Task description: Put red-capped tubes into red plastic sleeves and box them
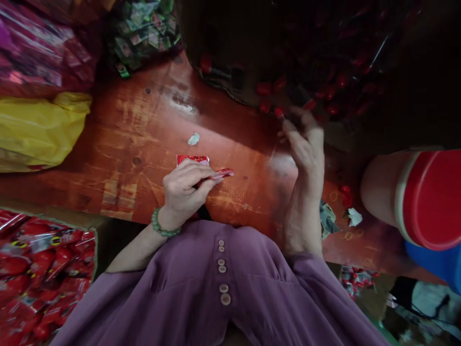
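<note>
My left hand [188,186], with a green bead bracelet [163,225] at the wrist, is closed on a small red-and-pink packet [225,172] over the tabletop. Just behind its knuckles lies a red printed packet [197,159], partly covered by the hand. At the shaded edge of a dark heap, my right hand [304,139] pinches a small red-tipped piece [279,113] at its fingertips. More red pieces [264,88] lie right beside those fingers. Shadow hides most of the heap and some of the right fingers.
A yellow bag [39,132] and a pink clear bag [54,53] stand at the left, with green packets [147,33] behind. Below left is a carton of red packages [39,274]. A red-lidded tub [434,199] is at the right. White scraps [193,139] lie on the orange table [118,115].
</note>
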The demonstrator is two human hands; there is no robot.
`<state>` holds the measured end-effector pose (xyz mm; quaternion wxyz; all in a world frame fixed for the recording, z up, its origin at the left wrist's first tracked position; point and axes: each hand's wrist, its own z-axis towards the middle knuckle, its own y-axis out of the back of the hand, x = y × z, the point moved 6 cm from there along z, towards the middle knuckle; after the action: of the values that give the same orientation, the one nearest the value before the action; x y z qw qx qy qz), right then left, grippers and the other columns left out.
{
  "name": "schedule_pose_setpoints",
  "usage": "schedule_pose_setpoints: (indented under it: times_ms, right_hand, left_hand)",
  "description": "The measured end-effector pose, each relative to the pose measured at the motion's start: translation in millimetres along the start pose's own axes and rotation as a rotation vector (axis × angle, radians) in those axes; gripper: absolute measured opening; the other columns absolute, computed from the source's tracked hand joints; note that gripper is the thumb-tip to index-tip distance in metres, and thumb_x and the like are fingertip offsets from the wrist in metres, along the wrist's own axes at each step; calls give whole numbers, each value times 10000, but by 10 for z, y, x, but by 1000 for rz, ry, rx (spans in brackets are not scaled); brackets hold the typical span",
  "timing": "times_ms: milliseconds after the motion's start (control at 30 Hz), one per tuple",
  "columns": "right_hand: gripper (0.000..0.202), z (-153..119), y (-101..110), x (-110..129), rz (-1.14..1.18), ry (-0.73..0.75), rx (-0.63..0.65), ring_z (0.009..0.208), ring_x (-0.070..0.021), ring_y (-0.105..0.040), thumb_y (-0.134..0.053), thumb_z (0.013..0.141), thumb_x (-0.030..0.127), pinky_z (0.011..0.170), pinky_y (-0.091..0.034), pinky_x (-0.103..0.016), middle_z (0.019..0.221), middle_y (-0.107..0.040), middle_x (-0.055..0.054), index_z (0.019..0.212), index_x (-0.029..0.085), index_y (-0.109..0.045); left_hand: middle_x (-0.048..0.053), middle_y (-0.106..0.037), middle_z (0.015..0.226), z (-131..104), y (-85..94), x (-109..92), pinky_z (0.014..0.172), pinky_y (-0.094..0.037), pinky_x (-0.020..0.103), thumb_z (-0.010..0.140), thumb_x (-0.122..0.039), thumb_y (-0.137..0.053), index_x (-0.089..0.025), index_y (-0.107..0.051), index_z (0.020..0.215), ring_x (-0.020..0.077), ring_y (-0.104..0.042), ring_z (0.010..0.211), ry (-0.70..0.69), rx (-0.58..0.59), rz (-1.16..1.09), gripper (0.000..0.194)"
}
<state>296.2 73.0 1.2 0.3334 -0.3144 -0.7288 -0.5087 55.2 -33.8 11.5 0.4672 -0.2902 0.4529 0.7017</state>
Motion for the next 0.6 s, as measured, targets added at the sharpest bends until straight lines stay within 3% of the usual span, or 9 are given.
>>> schedule_pose_setpoints:
  times_ms: [200,367,500,600]
  right_hand:
    - [480,-594,-514,-69,447,-12,102,763,-149,-702,-538,951,587,608,-555,-256,945,-739,-81,1205,182,-577]
    - [428,-936,-679,-184,812,-48,83,552,-115,-642,-589,910,586,459,-479,-212,753,-702,-10,1127,217,-599]
    - [390,-1088,-659,-146,772,-50,59,599,-113,-632,-592,925,566,508,-500,-219,749,-671,3,1119,232,-650]
    - [347,-1188,-612,-43,645,12,85,670,-105,-627,-565,962,527,616,-539,-235,885,-702,-5,1142,253,-677]
  left_hand:
    - [6,-772,751,-67,-77,110,688,-559,286,777,-196,-798,-194,-767,774,141,-697,677,162,73,-119,31]
    - [-5,-701,640,-134,-102,57,587,-497,270,723,-272,-857,-168,-689,653,125,-627,587,154,112,-93,209]
    - [-5,-706,660,-162,-94,-41,618,-512,271,760,-288,-832,-177,-684,681,128,-635,619,51,123,-34,201]
    - [-11,-707,665,-183,-80,-112,633,-521,268,799,-278,-799,-183,-678,697,123,-634,623,-35,121,7,185]
